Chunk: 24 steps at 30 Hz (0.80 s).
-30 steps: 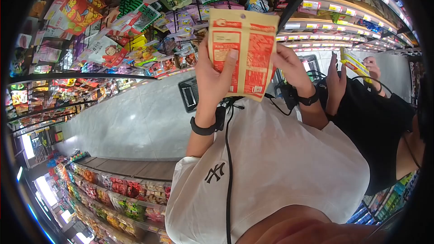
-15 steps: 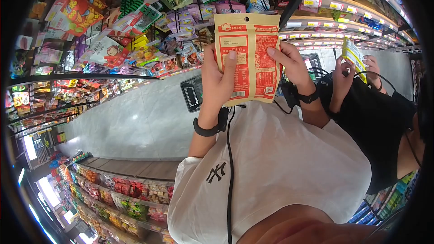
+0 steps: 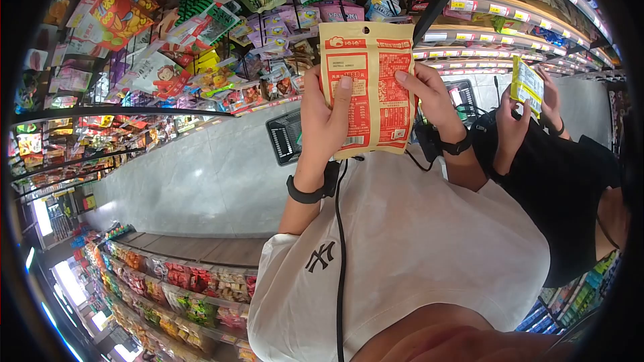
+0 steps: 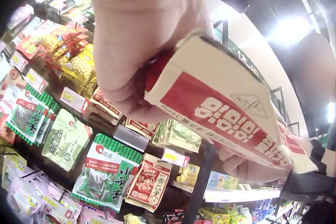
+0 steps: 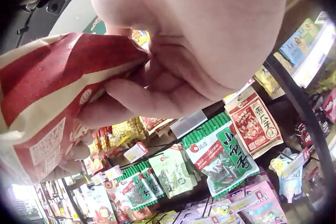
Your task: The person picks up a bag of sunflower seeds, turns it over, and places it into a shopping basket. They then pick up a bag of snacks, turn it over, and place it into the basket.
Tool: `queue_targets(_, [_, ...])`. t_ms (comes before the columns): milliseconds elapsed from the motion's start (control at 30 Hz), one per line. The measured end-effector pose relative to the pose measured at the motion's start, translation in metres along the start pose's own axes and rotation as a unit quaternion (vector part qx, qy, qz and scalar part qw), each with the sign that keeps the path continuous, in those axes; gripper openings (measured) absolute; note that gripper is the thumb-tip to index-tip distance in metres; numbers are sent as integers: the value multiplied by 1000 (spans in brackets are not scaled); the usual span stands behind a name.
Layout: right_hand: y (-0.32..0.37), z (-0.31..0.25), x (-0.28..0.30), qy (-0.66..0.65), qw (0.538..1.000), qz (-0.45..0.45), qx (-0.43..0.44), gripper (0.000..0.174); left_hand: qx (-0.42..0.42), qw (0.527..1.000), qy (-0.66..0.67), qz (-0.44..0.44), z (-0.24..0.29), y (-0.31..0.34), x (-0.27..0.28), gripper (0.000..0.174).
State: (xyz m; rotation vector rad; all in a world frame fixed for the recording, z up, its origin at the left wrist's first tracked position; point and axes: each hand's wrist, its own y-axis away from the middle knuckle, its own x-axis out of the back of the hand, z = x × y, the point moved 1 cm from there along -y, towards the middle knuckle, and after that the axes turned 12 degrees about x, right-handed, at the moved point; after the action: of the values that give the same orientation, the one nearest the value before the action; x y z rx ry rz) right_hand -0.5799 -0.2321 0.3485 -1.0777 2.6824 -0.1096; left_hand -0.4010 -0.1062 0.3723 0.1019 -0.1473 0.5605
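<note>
Both my hands hold up a red and cream snack packet [image 3: 369,87] in front of the hanging display. My left hand [image 3: 322,124] grips its left edge, thumb on the printed face. My right hand [image 3: 429,97] pinches the right edge with the thumb in front too. The printed back panel faces me, roughly upright. In the left wrist view the packet [image 4: 226,103] juts out from under my left hand [image 4: 142,40]. In the right wrist view my right hand [image 5: 210,40] closes on the packet's [image 5: 47,98] edge.
Hanging snack bags [image 3: 201,40] fill the pegs behind the packet. A dark shopping basket [image 3: 285,137] sits on the floor below. A person in black [image 3: 557,181] stands at right holding a yellow packet [image 3: 528,84]. Shelves [image 3: 496,20] run along the right and low shelves [image 3: 174,288] at left.
The packet has gone from tilted to nearly upright and sits slightly lower, both hands still on it. The person in black has lifted and turned the yellow packet.
</note>
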Motion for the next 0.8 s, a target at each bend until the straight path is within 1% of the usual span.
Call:
queue_targets(167, [4, 9, 6, 5, 1000, 3, -11, 29, -5, 1000, 2, -4, 0, 1, -2, 44])
queue_targets(233, [4, 8, 3, -6, 1000, 11, -3, 29, 2, 1000, 3, -7, 2, 3, -2, 43])
queue_targets(467, [7, 5, 2, 2, 1000, 17, -16, 29, 19, 1000, 21, -14, -1, 5, -2, 44])
queue_targets(667, [8, 7, 4, 14, 1000, 14, -11, 30, 0, 1000, 18, -2, -4, 7, -5, 44])
queue_targets(800, [9, 6, 3, 23, 1000, 13, -15, 30, 8, 1000, 30, 0, -3, 9, -4, 44])
